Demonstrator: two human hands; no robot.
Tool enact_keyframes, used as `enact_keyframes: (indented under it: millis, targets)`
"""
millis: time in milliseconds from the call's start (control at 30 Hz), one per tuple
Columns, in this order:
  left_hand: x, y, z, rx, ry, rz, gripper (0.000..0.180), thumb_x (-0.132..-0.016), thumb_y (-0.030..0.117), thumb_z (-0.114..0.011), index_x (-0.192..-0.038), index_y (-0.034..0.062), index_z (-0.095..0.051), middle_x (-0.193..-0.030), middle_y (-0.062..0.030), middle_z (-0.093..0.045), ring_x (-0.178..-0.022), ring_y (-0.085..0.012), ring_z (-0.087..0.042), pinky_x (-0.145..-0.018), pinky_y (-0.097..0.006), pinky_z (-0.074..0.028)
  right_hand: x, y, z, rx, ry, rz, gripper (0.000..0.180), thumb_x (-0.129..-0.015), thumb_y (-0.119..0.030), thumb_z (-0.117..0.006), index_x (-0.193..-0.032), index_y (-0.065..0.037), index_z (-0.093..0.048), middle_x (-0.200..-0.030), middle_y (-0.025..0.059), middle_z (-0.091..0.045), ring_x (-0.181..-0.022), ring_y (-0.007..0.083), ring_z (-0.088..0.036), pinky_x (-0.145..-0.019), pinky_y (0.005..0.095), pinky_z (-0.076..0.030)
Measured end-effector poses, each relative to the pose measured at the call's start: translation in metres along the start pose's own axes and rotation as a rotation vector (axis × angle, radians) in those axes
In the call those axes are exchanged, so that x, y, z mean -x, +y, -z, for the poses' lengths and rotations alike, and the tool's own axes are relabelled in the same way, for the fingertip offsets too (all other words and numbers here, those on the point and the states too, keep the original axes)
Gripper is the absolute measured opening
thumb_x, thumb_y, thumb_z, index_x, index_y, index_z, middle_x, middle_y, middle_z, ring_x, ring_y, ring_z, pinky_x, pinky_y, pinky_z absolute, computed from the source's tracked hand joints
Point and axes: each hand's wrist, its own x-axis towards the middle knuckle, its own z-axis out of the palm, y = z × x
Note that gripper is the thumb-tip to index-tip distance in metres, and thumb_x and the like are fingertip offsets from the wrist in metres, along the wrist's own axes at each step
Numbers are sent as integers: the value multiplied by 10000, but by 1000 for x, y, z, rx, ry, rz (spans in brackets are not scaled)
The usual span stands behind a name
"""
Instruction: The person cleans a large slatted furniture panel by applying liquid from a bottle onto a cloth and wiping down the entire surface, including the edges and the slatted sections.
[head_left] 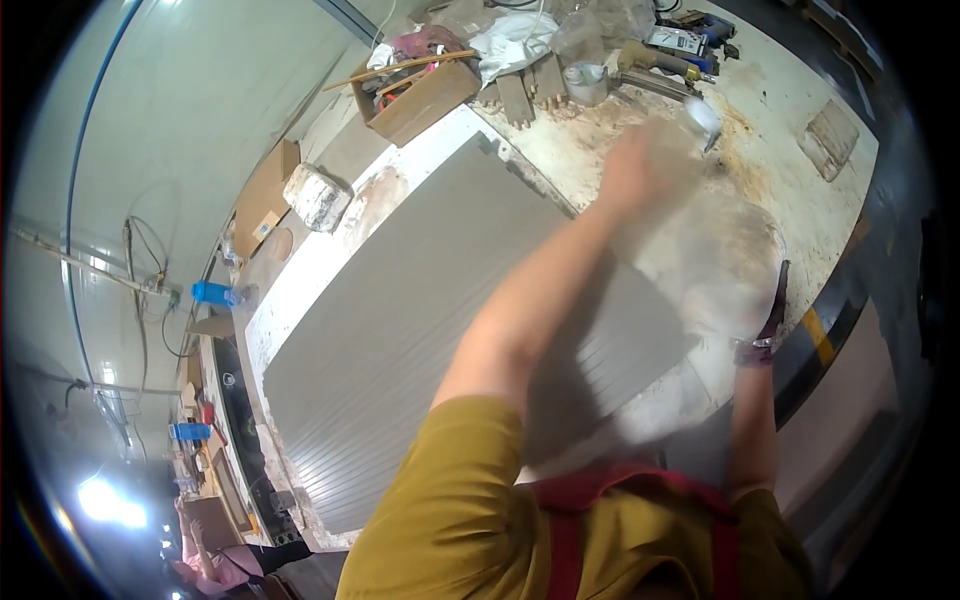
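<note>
A large grey panel (430, 300) with fine ribs along its near side lies across the table in front of me. My bare left hand (635, 175) reaches over the panel's far right part, and motion smears its fingers. My right hand (772, 318), in a dark glove, is at the right edge of a translucent, whitish plastic-like thing (735, 265). That thing is too blurred to tell whether it is a bag or a tub. One gloved finger lies along its edge; the others are hidden. Beyond my left hand is a small white cup-like object (702, 120).
A cardboard box (425, 100) of odds and ends stands at the far edge, near a plastic cup (586, 84) and a yellowish power tool (655, 60). A whitish block (318, 197) sits left of the panel, a flat square pad (829, 140) far right. Another person (225, 565) is at lower left.
</note>
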Motion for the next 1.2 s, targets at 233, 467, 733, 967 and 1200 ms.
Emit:
enact_keyframes:
  millis: [233,467,733,967,1200]
  targets:
    - [24,13,38,-675,-303,-551,722,-641,166,-758,-1310,255,-502,-1105,-106,-524,-1058,-278,-521,-878,-484,-399,12,-40,-86,424,-100,78,525,-956,-332,-534,-1365,-26,-417,-1263,108,-565,-1131,217,-561,-970,354,-462]
    - [11,42,76,-993,-404,-658,600,-784,49,-578,-1330,284,-497,-1089,-93,-524,-1047,-255,-509,-901,-465,-393,13,-32,-77,-671,-613,-158,458,-965,-314,-520,-1315,-20,-487,-1321,109,-532,-1205,249,-508,-1048,388,-399]
    - [25,78,64,-970,-505,-786,563,-781,54,-575,-1293,283,-532,-1047,-56,-507,-1043,-221,-506,-910,-434,-400,29,-37,-73,-471,-302,42,408,-992,-276,-459,-1324,-40,-485,-1338,121,-521,-1241,264,-482,-1081,411,-364]
    - [9,78,61,-1028,-489,-767,538,-779,45,-563,-1274,256,-546,-1021,-51,-498,-1022,-212,-506,-926,-424,-381,36,-46,-68,-532,-341,-83,403,-1005,-280,-432,-1318,-31,-484,-1307,137,-536,-1224,259,-496,-1064,402,-388]
    - [-15,76,57,-1118,-449,-818,514,-787,84,-567,-1265,272,-561,-1029,-31,-503,-1015,-196,-500,-868,-389,-384,31,-39,-62,-348,-338,-51,425,-1009,-308,-416,-1303,-9,-483,-1304,154,-535,-1206,270,-511,-1053,415,-401]
